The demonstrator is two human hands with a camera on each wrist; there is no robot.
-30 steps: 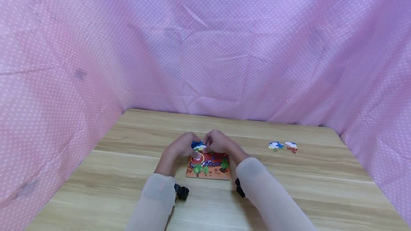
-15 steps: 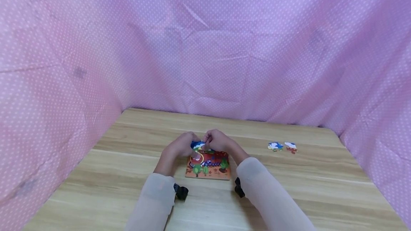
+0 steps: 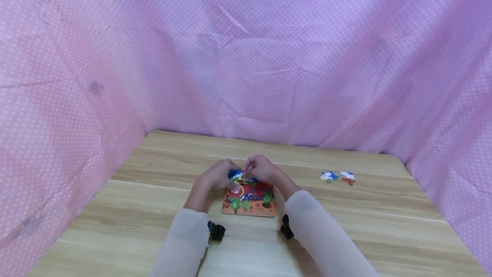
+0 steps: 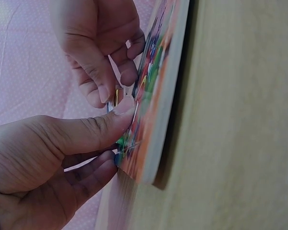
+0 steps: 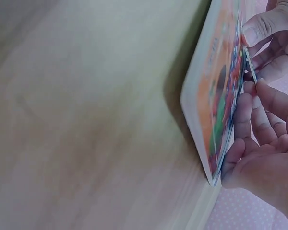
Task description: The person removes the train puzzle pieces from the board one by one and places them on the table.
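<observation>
A colorful jigsaw puzzle on a board, with green trees on an orange ground, lies in front of the person. The left hand spans its far left part. Its thumb presses on the printed face, while the other fingers reach the far left edge. In the right wrist view, the right hand pinches a thin puzzle piece between thumb and index finger. This piece stands tilted up from the puzzle, its lower edge close to the left thumb. The fingers hide most of its picture.
Two more loose parts lie on the wooden table to the right: a blue and white puzzle piece and a white and brown puzzle piece. Pink dotted cloth hangs around the table's back and sides.
The right fingertips have shifted slightly away, and a bit more of the puzzle's blue and green part shows beside them. The left hand stays almost still on the puzzle.
</observation>
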